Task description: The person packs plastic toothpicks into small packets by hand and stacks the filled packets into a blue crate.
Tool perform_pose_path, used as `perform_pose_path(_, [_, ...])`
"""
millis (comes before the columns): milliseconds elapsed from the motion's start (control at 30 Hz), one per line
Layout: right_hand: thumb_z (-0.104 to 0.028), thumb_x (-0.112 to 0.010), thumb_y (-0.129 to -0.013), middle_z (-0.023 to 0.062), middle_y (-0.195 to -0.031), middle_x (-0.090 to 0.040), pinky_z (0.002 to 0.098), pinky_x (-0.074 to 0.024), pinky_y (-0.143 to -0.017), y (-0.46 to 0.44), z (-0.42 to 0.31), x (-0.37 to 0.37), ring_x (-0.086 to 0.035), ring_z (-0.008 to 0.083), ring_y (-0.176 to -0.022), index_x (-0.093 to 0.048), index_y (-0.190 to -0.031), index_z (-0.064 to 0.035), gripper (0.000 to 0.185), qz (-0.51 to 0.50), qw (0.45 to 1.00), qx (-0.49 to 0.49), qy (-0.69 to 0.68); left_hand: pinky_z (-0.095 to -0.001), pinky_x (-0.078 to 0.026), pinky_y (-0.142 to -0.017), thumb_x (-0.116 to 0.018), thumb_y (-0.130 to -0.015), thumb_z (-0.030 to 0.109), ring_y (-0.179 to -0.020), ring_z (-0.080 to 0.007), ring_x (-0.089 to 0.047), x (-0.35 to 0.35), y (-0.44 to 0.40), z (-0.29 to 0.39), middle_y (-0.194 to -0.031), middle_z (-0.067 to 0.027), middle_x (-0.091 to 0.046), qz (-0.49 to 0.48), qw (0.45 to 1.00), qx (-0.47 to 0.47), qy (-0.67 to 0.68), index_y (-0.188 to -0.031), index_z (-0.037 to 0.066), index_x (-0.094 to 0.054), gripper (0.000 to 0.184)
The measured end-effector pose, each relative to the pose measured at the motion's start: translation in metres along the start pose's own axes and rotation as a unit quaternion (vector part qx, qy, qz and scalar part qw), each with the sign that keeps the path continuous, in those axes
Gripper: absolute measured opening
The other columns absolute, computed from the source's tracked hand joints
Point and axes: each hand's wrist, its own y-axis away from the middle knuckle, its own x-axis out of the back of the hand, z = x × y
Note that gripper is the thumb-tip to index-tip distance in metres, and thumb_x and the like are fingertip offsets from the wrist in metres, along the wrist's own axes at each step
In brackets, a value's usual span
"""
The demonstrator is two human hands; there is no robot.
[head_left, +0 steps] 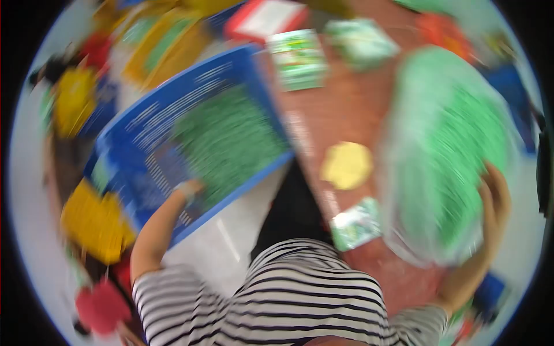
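My left hand [195, 185] reaches down into a blue plastic crate [144, 128], beside a pile of small green pieces [231, 144] too blurred to name. Its fingers are smeared by motion, so I cannot tell what they hold. On the right, a large clear plastic bag [404, 167] bulges with similar bright green pieces [461, 150]. My right hand [495, 193] rests against the far right side of this bag, fingers stretched out and somewhat apart, with nothing visible in them.
On the reddish table [323, 115] lie a yellow round piece [347, 165], a green-and-white packet [356, 224], a stack of printed packets [297, 59], another packet bundle [362, 43] and a red-and-white box [265, 18]. Yellow crates [167, 49] stand behind the blue crate. Other people [104, 305] are at the left edge.
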Motion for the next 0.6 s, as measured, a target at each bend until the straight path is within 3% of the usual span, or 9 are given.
perform_pose_path(33, [0.003, -0.052, -0.093, 0.0069, -0.112, -0.063, 0.0273, -0.0487, -0.088, 0.007, -0.010, 0.003, -0.060, 0.0155, -0.097, -0.059, -0.124, -0.0011, 0.032, 0.048, 0.999, 0.004, 0.018, -0.0473, -0.050, -0.079, -0.057, -0.083, 0.019, -0.090, -0.0365, -0.065, 0.069, 0.013, 0.035, -0.093, -0.0221, -0.066, 0.005, 0.998, 0.063, -0.019, -0.089, 0.002, -0.068, 0.022])
perform_pose_path(67, [0.003, -0.052, -0.093, 0.0074, -0.109, -0.063, 0.0277, -0.0499, -0.085, 0.009, -0.007, 0.017, -0.060, 0.0156, -0.096, -0.062, -0.118, -0.0013, 0.028, 0.054, 0.998, 0.009, 0.032, -0.0466, -0.050, -0.084, -0.057, -0.083, 0.021, -0.094, -0.0356, -0.066, 0.111, 0.003, 0.054, -0.099, -0.0231, -0.068, 0.034, 0.971, 0.214, 0.099, -0.094, 0.001, -0.070, 0.026])
perform_pose_path(133, [0.002, -0.055, -0.091, 0.0074, -0.097, -0.065, 0.0282, -0.0512, -0.071, 0.022, 0.012, 0.044, -0.063, 0.0154, -0.081, -0.066, -0.107, -0.0004, 0.020, 0.112, 0.993, 0.006, 0.043, -0.0405, -0.052, -0.082, -0.059, -0.085, 0.018, -0.093, -0.0319, -0.068, 0.187, 0.011, 0.116, -0.099, -0.0218, -0.069, 0.300, 0.924, 0.141, 0.191, -0.100, -0.001, -0.070, 0.027])
perform_pose_path(233, [0.001, -0.057, -0.087, 0.0092, -0.088, -0.067, 0.0292, -0.0505, -0.068, 0.028, 0.050, 0.071, -0.063, 0.0170, -0.074, -0.067, -0.100, -0.0003, 0.016, 0.113, 0.989, -0.027, 0.092, -0.0293, -0.050, -0.071, -0.058, -0.089, 0.007, -0.078, -0.0184, -0.065, 0.288, 0.027, 0.252, -0.087, -0.0133, -0.069, 0.378, 0.855, 0.032, 0.354, -0.098, -0.002, -0.068, 0.016])
perform_pose_path(300, [-0.002, -0.061, -0.085, 0.0112, -0.085, -0.068, 0.0303, -0.0506, -0.068, 0.030, 0.065, 0.074, -0.064, 0.0184, -0.073, -0.068, -0.097, -0.0004, 0.015, 0.068, 0.993, -0.063, 0.077, -0.0291, -0.048, -0.067, -0.061, -0.088, 0.006, -0.072, -0.0174, -0.060, 0.317, 0.043, 0.357, -0.085, -0.0106, -0.067, 0.407, 0.854, -0.081, 0.316, -0.096, 0.000, -0.067, 0.012])
perform_pose_path(367, [-0.005, -0.064, -0.083, 0.0131, -0.085, -0.069, 0.0319, -0.0511, -0.070, 0.032, 0.074, 0.070, -0.065, 0.0203, -0.074, -0.069, -0.097, -0.0002, 0.016, 0.008, 0.994, -0.102, 0.031, -0.0345, -0.049, -0.069, -0.067, -0.081, 0.008, -0.075, -0.0261, -0.062, 0.307, 0.040, 0.426, -0.083, -0.0132, -0.064, 0.394, 0.860, -0.170, 0.276, -0.091, 0.001, -0.067, 0.012])
perform_pose_path(400, [-0.007, -0.065, -0.082, 0.0138, -0.085, -0.069, 0.0328, -0.0514, -0.070, 0.032, 0.087, 0.063, -0.065, 0.0215, -0.075, -0.069, -0.098, -0.0003, 0.017, 0.008, 0.995, -0.074, 0.062, -0.0367, -0.048, -0.070, -0.070, -0.080, 0.011, -0.077, -0.0290, -0.061, 0.295, 0.033, 0.449, -0.083, -0.0137, -0.064, 0.368, 0.862, -0.220, 0.271, -0.089, 0.001, -0.066, 0.015])
perform_pose_path(467, [-0.011, -0.068, -0.081, 0.0152, -0.086, -0.070, 0.0344, -0.0518, -0.072, 0.032, 0.102, 0.054, -0.067, 0.0241, -0.078, -0.069, -0.099, -0.0003, 0.021, 0.009, 0.991, -0.019, 0.129, -0.0405, -0.046, -0.073, -0.072, -0.079, 0.015, -0.081, -0.0313, -0.058, 0.276, 0.023, 0.486, -0.083, -0.0139, -0.061, 0.333, 0.880, -0.228, 0.253, -0.087, 0.001, -0.063, 0.019])
perform_pose_path(600, [-0.015, -0.070, -0.079, 0.0148, -0.091, -0.070, 0.0350, -0.0525, -0.076, 0.023, 0.096, 0.042, -0.068, 0.0270, -0.084, -0.069, -0.101, -0.0003, 0.026, 0.011, 0.998, -0.013, 0.059, -0.0436, -0.044, -0.072, -0.077, -0.075, 0.024, -0.083, -0.0347, -0.055, 0.253, 0.012, 0.514, -0.087, -0.0165, -0.056, 0.353, 0.900, -0.206, 0.153, -0.093, 0.001, -0.058, 0.035])
